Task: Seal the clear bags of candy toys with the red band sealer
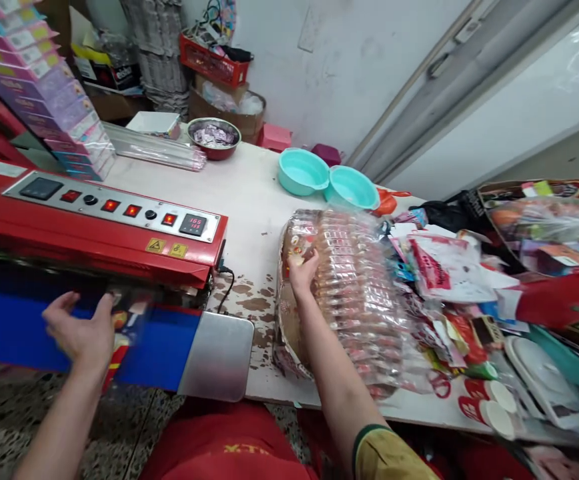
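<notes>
My left hand is over the blue conveyor belt of a red band sealer. Its fingers are spread, and the thumb is beside a clear plastic packet with red and yellow print, smeared by motion. My right hand reaches into a shallow cardboard box at the middle of the table. Thumb and fingers there are on a clear packet with small printed marks. Many similar clear packets stand packed in rows just to the right.
Two turquoise basins and a metal bowl of small sachets stand at the back. Stacked coloured boxes rise behind the sealer. A metal plate extends from the belt's end. Loose wrappers and paper cups clutter the right.
</notes>
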Available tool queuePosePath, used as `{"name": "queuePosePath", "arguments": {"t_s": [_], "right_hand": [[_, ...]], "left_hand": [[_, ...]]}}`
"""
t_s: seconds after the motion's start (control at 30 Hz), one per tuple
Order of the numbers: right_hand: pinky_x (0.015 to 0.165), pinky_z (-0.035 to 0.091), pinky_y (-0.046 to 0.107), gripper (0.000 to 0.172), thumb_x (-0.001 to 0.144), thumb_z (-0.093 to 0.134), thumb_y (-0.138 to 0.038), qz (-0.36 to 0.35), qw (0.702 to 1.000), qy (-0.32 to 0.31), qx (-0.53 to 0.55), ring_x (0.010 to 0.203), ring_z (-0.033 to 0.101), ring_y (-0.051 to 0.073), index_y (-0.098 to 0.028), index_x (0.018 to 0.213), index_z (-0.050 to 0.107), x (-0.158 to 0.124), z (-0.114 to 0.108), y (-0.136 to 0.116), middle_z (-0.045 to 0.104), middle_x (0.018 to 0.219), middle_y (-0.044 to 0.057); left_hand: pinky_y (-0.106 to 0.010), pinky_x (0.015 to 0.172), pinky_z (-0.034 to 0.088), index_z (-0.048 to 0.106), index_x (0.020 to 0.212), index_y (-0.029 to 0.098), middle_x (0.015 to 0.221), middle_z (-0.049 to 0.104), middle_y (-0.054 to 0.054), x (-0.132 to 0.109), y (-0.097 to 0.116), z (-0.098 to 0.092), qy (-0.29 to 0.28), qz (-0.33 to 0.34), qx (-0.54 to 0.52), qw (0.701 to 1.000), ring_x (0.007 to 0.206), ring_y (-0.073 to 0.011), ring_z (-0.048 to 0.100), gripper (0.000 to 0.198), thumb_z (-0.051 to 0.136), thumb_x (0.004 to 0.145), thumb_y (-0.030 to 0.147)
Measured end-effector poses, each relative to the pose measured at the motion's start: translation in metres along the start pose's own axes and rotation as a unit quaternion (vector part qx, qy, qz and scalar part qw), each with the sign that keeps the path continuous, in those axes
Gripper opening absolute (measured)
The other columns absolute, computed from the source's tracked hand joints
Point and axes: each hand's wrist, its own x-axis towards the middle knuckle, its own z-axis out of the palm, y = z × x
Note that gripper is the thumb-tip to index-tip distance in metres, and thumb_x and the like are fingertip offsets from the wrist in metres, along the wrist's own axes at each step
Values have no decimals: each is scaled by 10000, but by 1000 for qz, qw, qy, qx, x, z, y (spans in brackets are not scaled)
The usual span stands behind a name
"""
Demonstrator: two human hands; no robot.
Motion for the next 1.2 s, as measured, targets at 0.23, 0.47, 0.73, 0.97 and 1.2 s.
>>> {"name": "queuePosePath", "arguments": {"t_s": [0.23,0.47,0.73,0.97,1.2], "right_hand": [[1033,324,542,1241,483,790,-269,161,983,-24,-80,1292,373,442,-57,1488,93,30,27,22,350,1393,333],[1044,320,565,1225,572,754,-474,35,991,5,-132,1293,355,436,-132,1511,46,-16,-59,-63,361,1407,249],[947,472,530,1195,627,795,-457,-83,977,-184,72,1209,491,353,-240,1516,26,-117,-95,-80,366,1422,203],[773,537,321,560,611,841,-423,-42,827,-522,203,990,610,212,-239,1086,609,-53,-106,-85,551,1261,78],[704,458,290,357,653,800,-470,-61,763,-631,128,828,607,205,-166,615,616,-45,-92,-79,614,682,18]], "left_hand": [[-507,1024,415,544,1225,129,1225,597,-167,-79,20,-5,-76,200,27,976,1202,-332,519,529,656,794,413],[-405,954,478,532,1186,195,1125,654,-98,-139,63,28,-346,124,-176,913,1036,-216,625,403,624,833,368],[-380,961,492,452,1264,181,1276,609,-130,-149,138,55,-609,-110,-377,689,1133,-252,608,636,748,712,290],[-376,891,515,500,1261,187,1182,663,-112,-125,92,11,-703,-195,-288,620,1011,-249,663,659,790,670,231],[-296,790,530,578,1126,161,1071,684,-91,-101,69,-5,-700,-218,-255,631,937,-217,668,497,783,679,237]]}}
